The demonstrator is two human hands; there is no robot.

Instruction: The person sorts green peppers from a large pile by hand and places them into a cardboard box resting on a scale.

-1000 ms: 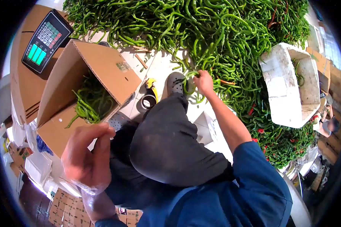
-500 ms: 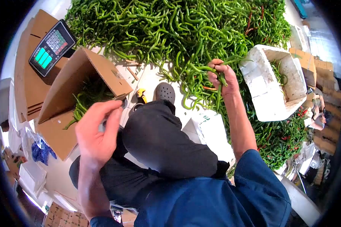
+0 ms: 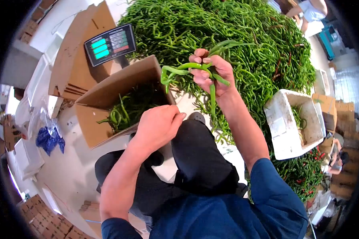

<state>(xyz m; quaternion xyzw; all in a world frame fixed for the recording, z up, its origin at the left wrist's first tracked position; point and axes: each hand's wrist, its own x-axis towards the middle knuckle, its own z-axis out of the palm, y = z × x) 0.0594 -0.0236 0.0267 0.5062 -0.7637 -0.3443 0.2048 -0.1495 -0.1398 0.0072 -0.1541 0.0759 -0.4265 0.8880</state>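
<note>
My right hand (image 3: 216,75) is raised in front of the pepper heap, its fingers closed round a small bunch of long green chili peppers (image 3: 178,71). Some of these peppers stick out to the left, others hang down below the palm. My left hand (image 3: 157,126) is closed at the near right edge of the open cardboard box (image 3: 92,124), thumb against the curled fingers. Its fingertips are mostly hidden, so whatever they hold cannot be made out. Inside the box lie more green chili peppers (image 3: 121,113), partly in shadow.
A large heap of green chili peppers (image 3: 243,36) covers the floor ahead. A scale display (image 3: 110,44) stands behind the box. To the right is a white foam box (image 3: 285,137) with some peppers in it. Other people (image 3: 313,10) are at the far right.
My right hand has come left with its peppers, towards the cardboard box. My left hand's fingers have curled in beside the box. The view has turned, shifting the surroundings.
</note>
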